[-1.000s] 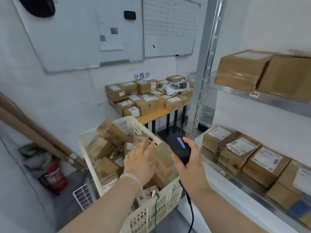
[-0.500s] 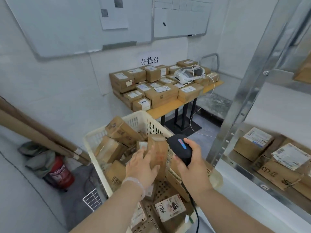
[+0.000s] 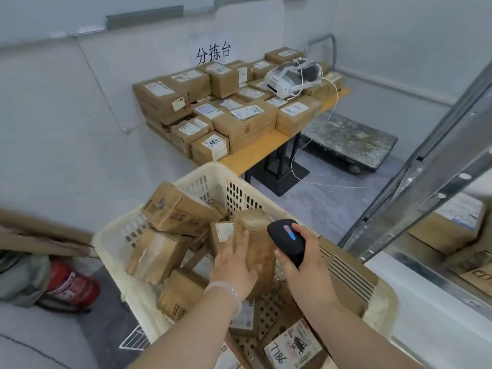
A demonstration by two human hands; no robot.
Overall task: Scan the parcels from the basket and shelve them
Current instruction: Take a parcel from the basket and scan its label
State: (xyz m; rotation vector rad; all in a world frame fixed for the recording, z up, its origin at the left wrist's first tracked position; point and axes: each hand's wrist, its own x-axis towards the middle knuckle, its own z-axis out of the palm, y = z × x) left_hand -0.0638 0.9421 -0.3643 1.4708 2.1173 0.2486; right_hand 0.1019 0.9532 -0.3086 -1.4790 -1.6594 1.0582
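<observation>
nearest me, a labelled parcel [image 3: 292, 344] lies face up on the floor of the basket [image 3: 202, 173], with loose cartons all round it. just above it my left hand [image 3: 234, 262] holds the upright parcel [image 3: 262, 253], fingers flat along one face and thumb hooked round the near edge. that parcel stands on end inside the basket, and as far as i can tell it is not lifted clear. my right hand [image 3: 306, 262] is wrapped round the scanner [image 3: 286, 239], whose head sits just beside the parcel's right face.

i see reddish print on the face turned to me but no clear barcode, so the scan could miss. i judge the parcel needs turning first, and with a one-hand hold this light it could slip and drop back among the others, or tip a neighbour over.

to the right stands the shelf [image 3: 426, 267]. its slanted post [image 3: 415, 198] lies between the basket and the bay, easy to clip with a carton on the way across. farther off, the worktop [image 3: 255, 153] carries stacked boxes [image 3: 245, 129] and a white headset [image 3: 290, 78].
</observation>
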